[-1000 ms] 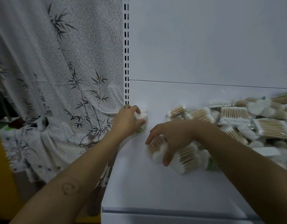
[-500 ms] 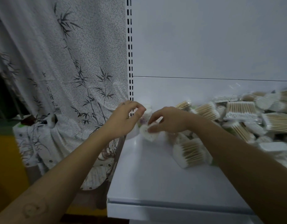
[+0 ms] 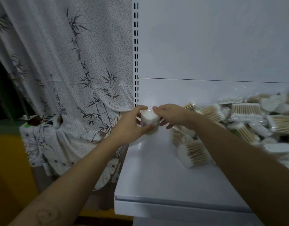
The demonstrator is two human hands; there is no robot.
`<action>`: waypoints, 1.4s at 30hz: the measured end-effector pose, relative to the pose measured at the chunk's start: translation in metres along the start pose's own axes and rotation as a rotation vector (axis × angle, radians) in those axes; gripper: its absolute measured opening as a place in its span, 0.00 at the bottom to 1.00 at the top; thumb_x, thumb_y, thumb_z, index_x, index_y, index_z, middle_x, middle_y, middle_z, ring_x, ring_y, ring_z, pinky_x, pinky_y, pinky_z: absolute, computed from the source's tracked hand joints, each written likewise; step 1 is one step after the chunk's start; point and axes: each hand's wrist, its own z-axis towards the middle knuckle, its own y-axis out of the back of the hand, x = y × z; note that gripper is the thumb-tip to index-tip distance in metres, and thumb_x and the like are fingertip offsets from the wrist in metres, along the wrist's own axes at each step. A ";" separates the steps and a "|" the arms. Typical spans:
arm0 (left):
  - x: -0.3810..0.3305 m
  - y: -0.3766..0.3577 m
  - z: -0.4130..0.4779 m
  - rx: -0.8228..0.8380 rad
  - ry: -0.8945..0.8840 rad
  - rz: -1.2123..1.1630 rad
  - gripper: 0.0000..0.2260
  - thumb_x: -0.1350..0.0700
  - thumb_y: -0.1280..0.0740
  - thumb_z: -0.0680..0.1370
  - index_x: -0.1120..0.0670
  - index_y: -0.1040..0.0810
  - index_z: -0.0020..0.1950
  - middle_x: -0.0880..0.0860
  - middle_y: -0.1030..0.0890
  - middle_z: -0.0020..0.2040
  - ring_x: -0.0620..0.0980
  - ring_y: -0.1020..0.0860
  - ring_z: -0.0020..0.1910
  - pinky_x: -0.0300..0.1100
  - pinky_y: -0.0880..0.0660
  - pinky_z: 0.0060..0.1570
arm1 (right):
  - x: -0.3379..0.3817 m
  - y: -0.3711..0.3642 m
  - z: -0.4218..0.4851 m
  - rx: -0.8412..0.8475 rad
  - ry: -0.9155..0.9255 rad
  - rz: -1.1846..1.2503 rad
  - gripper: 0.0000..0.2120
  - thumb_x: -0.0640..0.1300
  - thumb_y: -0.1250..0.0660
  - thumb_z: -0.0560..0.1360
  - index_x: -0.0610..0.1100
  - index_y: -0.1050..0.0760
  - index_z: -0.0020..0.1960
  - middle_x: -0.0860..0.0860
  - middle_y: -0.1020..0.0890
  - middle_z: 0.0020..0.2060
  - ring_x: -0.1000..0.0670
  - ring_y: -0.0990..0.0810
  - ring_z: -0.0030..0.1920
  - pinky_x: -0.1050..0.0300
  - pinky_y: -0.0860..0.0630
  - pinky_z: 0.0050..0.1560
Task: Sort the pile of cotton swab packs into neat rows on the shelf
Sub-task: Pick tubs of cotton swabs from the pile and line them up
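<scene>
Nearest the camera, the left forearm carries a faint outlined mark (image 3: 47, 216), too dim to read. Past it is the white shelf (image 3: 165, 185), its front lip running across the lower frame. On the shelf, just right of centre, a loose pack (image 3: 194, 154) of wooden-stemmed swabs lies on its side, with no print legible through the wrap.

Further in, at the shelf's left rear corner, both hands meet on one small round cotton swab pack (image 3: 147, 119). The left hand (image 3: 129, 126) has its fingers curled round the pack's left side, thumb beneath. The right hand (image 3: 173, 115) pinches the right side with its fingers. The pack's side label is blurred and unreadable, and whether it rests on the shelf cannot be told.

To the right the pile (image 3: 246, 115) is heaped against the back panel (image 3: 205, 46). A slotted upright (image 3: 136, 54) stands behind the hands. Left of it hangs a bamboo-print curtain (image 3: 75, 70) with a column of brushed characters (image 3: 58, 98) that I cannot make out.
</scene>
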 end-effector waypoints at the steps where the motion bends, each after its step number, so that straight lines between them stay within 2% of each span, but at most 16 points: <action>1: 0.001 -0.003 0.000 0.007 0.019 0.013 0.29 0.48 0.23 0.69 0.48 0.29 0.67 0.47 0.21 0.52 0.44 0.21 0.46 0.38 0.24 0.46 | -0.002 0.002 0.000 -0.045 0.018 -0.058 0.22 0.57 0.46 0.82 0.41 0.23 0.57 0.46 0.19 0.52 0.45 0.18 0.52 0.49 0.22 0.51; 5: 0.009 -0.016 0.005 0.004 0.092 0.075 0.31 0.49 0.22 0.68 0.49 0.28 0.68 0.50 0.20 0.55 0.48 0.20 0.46 0.44 0.24 0.49 | -0.008 0.015 -0.007 -0.161 0.073 -0.350 0.12 0.48 0.40 0.80 0.46 0.21 0.56 0.52 0.20 0.48 0.50 0.23 0.51 0.58 0.30 0.48; 10: 0.007 -0.022 0.007 -0.028 0.154 0.063 0.34 0.51 0.23 0.70 0.49 0.34 0.71 0.48 0.23 0.52 0.45 0.20 0.42 0.38 0.30 0.40 | -0.016 0.023 -0.016 -0.107 0.054 -0.516 0.13 0.45 0.38 0.78 0.49 0.23 0.62 0.55 0.25 0.50 0.50 0.25 0.57 0.61 0.32 0.54; 12: 0.006 -0.023 0.007 -0.024 0.162 0.075 0.33 0.51 0.23 0.70 0.50 0.34 0.70 0.47 0.24 0.51 0.44 0.21 0.41 0.38 0.31 0.38 | -0.018 0.023 -0.019 -0.081 0.054 -0.577 0.15 0.43 0.38 0.77 0.50 0.24 0.63 0.53 0.23 0.55 0.50 0.26 0.60 0.60 0.31 0.58; 15: 0.006 -0.025 0.009 -0.021 0.178 0.106 0.33 0.50 0.23 0.70 0.51 0.34 0.70 0.51 0.21 0.55 0.49 0.20 0.45 0.41 0.28 0.44 | -0.015 0.024 -0.026 -0.050 0.059 -0.627 0.17 0.41 0.38 0.76 0.49 0.25 0.64 0.51 0.23 0.61 0.50 0.27 0.62 0.57 0.31 0.62; 20: 0.006 -0.026 0.010 -0.011 0.185 0.142 0.33 0.49 0.23 0.70 0.53 0.34 0.70 0.53 0.21 0.59 0.50 0.21 0.49 0.43 0.27 0.48 | -0.013 0.025 -0.031 0.011 0.034 -0.633 0.18 0.45 0.34 0.76 0.50 0.26 0.65 0.52 0.24 0.61 0.50 0.27 0.60 0.57 0.30 0.59; 22: 0.002 -0.023 0.008 0.008 0.185 0.138 0.36 0.48 0.23 0.69 0.53 0.36 0.72 0.54 0.24 0.63 0.49 0.25 0.54 0.42 0.29 0.51 | -0.013 0.024 -0.031 0.019 0.020 -0.647 0.19 0.48 0.32 0.76 0.49 0.26 0.66 0.52 0.25 0.61 0.50 0.28 0.60 0.57 0.30 0.58; 24: -0.005 -0.019 0.006 -0.011 0.170 0.186 0.38 0.46 0.23 0.69 0.53 0.37 0.73 0.55 0.30 0.68 0.52 0.31 0.63 0.46 0.32 0.60 | -0.014 0.022 -0.031 0.017 0.009 -0.681 0.20 0.49 0.32 0.75 0.49 0.27 0.67 0.51 0.25 0.62 0.49 0.28 0.61 0.55 0.30 0.59; 26: -0.017 -0.016 0.001 -0.090 0.100 0.272 0.35 0.44 0.25 0.70 0.52 0.35 0.73 0.54 0.32 0.68 0.54 0.36 0.67 0.49 0.36 0.65 | -0.015 0.020 -0.030 0.004 0.007 -0.691 0.22 0.50 0.31 0.75 0.48 0.27 0.67 0.51 0.25 0.61 0.48 0.27 0.61 0.54 0.29 0.60; 28: -0.033 -0.015 -0.006 -0.150 -0.006 0.301 0.28 0.45 0.27 0.72 0.50 0.31 0.69 0.53 0.29 0.65 0.53 0.36 0.66 0.47 0.36 0.63 | -0.014 0.019 -0.030 -0.012 0.002 -0.675 0.23 0.51 0.29 0.73 0.48 0.27 0.66 0.51 0.24 0.60 0.48 0.27 0.60 0.54 0.28 0.59; 30: -0.046 -0.017 -0.012 -0.109 -0.071 0.305 0.22 0.46 0.27 0.73 0.48 0.27 0.65 0.50 0.27 0.60 0.51 0.33 0.62 0.45 0.33 0.59 | -0.011 0.020 -0.032 -0.032 -0.006 -0.674 0.24 0.53 0.28 0.72 0.48 0.26 0.66 0.51 0.23 0.58 0.48 0.26 0.60 0.54 0.26 0.58; 33: -0.057 -0.024 -0.019 0.075 -0.041 0.301 0.21 0.45 0.27 0.73 0.48 0.25 0.63 0.46 0.25 0.54 0.47 0.25 0.53 0.46 0.27 0.55 | -0.008 0.022 -0.037 -0.054 -0.051 -0.697 0.25 0.53 0.27 0.72 0.46 0.26 0.66 0.48 0.22 0.57 0.47 0.22 0.54 0.52 0.22 0.54; 35: -0.058 -0.031 -0.021 0.169 0.026 0.255 0.22 0.44 0.29 0.74 0.49 0.26 0.64 0.46 0.24 0.52 0.45 0.23 0.47 0.43 0.26 0.53 | -0.008 0.023 -0.040 -0.042 -0.097 -0.676 0.24 0.51 0.26 0.72 0.43 0.25 0.64 0.46 0.20 0.54 0.47 0.18 0.45 0.53 0.19 0.46; 37: -0.055 -0.038 -0.020 0.238 0.095 0.229 0.24 0.45 0.29 0.75 0.51 0.28 0.68 0.47 0.23 0.55 0.46 0.23 0.48 0.40 0.27 0.52 | -0.010 0.022 -0.041 -0.007 -0.146 -0.656 0.24 0.51 0.24 0.70 0.41 0.23 0.61 0.44 0.18 0.49 0.46 0.16 0.39 0.51 0.17 0.43; 40: -0.051 -0.045 -0.020 0.277 0.173 0.181 0.29 0.47 0.29 0.75 0.54 0.34 0.73 0.52 0.25 0.63 0.49 0.24 0.52 0.39 0.28 0.52 | -0.013 0.019 -0.044 -0.010 -0.145 -0.699 0.22 0.49 0.24 0.70 0.41 0.23 0.60 0.45 0.17 0.46 0.46 0.16 0.38 0.51 0.17 0.44; 42: -0.049 -0.050 -0.020 0.265 0.198 0.093 0.33 0.51 0.27 0.74 0.56 0.38 0.75 0.54 0.27 0.66 0.48 0.24 0.51 0.38 0.28 0.50 | -0.014 0.019 -0.043 -0.060 -0.119 -0.557 0.18 0.44 0.26 0.70 0.44 0.23 0.59 0.47 0.19 0.42 0.46 0.17 0.35 0.54 0.18 0.36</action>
